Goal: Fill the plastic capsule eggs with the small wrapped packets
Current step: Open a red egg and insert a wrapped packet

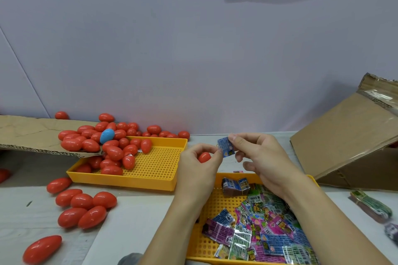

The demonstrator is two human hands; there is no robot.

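My left hand (195, 162) grips a red capsule egg (204, 157) above the table. My right hand (256, 152) pinches a small blue wrapped packet (225, 147) right beside that egg, its lower edge near my left fingertips. Below my hands a yellow tray (204, 245) holds several wrapped packets (262, 232) in blue, pink and green. A second yellow tray (150, 180) at centre left holds a heap of red eggs (114, 152), with one blue egg (107, 136) on top.
A torn cardboard sheet (32, 135) overlaps the egg tray on the left. Loose red eggs (81, 208) lie on the table at front left. A tilted cardboard box (344, 146) stands at right, and bundled packets (370, 206) lie by the right edge. A wall (150, 49) is behind.
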